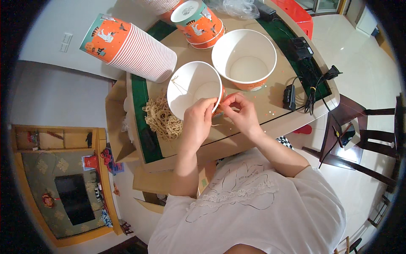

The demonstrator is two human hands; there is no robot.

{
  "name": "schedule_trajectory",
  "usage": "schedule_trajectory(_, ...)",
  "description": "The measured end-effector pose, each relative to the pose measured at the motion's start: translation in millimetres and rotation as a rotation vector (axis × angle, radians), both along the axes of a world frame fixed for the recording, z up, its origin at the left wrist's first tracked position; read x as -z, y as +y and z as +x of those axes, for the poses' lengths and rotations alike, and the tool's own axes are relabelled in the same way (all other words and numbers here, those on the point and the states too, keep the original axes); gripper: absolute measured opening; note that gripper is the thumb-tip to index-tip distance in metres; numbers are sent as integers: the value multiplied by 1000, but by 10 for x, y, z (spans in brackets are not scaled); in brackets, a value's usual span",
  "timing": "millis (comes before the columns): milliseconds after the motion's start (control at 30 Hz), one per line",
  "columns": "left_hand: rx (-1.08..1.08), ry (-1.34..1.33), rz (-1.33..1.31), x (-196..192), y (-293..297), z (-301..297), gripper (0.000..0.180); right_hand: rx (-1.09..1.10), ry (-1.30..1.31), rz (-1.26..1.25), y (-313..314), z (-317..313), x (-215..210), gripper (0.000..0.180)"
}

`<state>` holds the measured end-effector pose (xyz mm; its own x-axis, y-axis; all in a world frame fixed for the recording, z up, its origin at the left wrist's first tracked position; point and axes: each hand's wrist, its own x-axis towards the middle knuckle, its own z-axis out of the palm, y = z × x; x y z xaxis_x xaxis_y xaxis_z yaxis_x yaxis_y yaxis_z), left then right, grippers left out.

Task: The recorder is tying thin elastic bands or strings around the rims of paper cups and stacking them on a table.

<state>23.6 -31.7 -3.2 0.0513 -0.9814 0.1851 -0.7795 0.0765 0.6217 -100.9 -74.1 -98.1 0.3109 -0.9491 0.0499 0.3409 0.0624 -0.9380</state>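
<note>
Here left hand (198, 116) grips paper bucket (192, 86) rim; right hand (240, 111) pinches its side.

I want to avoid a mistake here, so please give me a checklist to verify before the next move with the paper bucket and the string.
1. Left hand grips the rim of the tilted paper bucket: ok.
2. Right hand pinches at the bucket's orange side near the rim: ok.
3. String passed through the bucket wall: cannot tell, the fingers cover that spot.
4. A thin string hangs at the far rim: ok.
5. Spare strings, the tan pile, lie beside the bucket, close to the left hand: ok.
6. Second, upright bucket stands apart from the held one: ok.
</note>
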Motion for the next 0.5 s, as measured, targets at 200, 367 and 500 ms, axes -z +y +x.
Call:
schedule_trajectory(200, 26, 93, 67, -9, -44, 91, 17, -29, 10, 12, -3, 4, -48, 8)
schedule_trajectory(367, -3, 177, 137, -59, -82, 21, 12, -51, 13, 40, -26, -45, -69, 8)
schedule_trajectory(500, 1, 82, 122, -63, -95, -6, 6, -91, 42, 56, -31, -107, -114, 8)
